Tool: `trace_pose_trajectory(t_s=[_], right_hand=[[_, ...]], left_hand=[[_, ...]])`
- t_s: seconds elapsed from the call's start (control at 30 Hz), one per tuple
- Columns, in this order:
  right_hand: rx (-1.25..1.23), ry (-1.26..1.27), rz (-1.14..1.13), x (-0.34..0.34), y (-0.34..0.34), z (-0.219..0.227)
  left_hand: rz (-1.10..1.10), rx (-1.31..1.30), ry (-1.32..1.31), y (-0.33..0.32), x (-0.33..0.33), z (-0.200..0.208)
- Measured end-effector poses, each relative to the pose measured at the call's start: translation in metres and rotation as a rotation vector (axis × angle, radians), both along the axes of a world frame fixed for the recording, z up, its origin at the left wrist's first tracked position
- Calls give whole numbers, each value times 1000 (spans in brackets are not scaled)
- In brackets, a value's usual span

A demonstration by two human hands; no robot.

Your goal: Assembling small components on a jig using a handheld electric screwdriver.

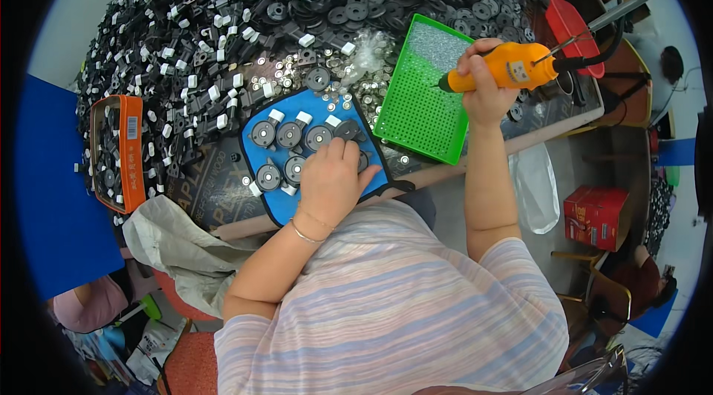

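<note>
My right hand (490,86) is wrapped around an orange electric screwdriver (512,66). Its dark tip points left, over a green perforated tray (422,131) with small silvery screws (440,46) heaped at the far end. Flat over several black wheel assemblies (288,135) with white tabs lies my left hand (332,176). Its thumb is spread to the right and its fingertips touch the parts, partly hiding them. These assemblies sit in rows on a blue mat (286,205) with a black border. Just beyond the mat rests a loose black disc (318,79).
A large heap of black parts with white tabs (200,31) and black discs (371,1) covers the far table. Small metal rings (278,72) lie scattered before it. An orange box (132,153) stands left, a red bin (572,34) right. A dark cable (594,62) trails from the screwdriver.
</note>
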State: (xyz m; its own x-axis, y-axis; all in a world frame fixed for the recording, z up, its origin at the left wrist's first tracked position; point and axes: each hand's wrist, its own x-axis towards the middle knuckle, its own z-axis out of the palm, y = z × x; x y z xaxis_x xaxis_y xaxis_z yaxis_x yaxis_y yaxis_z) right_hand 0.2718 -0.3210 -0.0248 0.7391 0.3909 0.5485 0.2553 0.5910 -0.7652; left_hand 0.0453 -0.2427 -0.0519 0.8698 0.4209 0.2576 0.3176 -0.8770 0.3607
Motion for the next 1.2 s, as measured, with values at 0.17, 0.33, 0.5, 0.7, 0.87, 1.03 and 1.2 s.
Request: trace_pose_trajectory(t_s=[0.17,0.33,0.5,0.7,0.87,1.03,1.2], right_hand=[[17,36,16,3,2,0],[-27,45,41,7,3,4],[102,112,123,-15,-14,26],[3,48,536,-63,-21,40],[-140,-37,585,-83,-14,38],[-113,-22,564,-86,-7,33],[-136,-50,526,-82,-1,23]], left_hand=[[8,-42,-14,-2,6,1],[-26,-123,46,-5,9,3],[-63,-308,23,0,-11,10],[-64,-352,-55,-2,-11,3],[-64,-386,-65,-6,-13,0],[-48,-398,-135,-7,-11,-8],[-48,-416,-135,-6,-9,-12]])
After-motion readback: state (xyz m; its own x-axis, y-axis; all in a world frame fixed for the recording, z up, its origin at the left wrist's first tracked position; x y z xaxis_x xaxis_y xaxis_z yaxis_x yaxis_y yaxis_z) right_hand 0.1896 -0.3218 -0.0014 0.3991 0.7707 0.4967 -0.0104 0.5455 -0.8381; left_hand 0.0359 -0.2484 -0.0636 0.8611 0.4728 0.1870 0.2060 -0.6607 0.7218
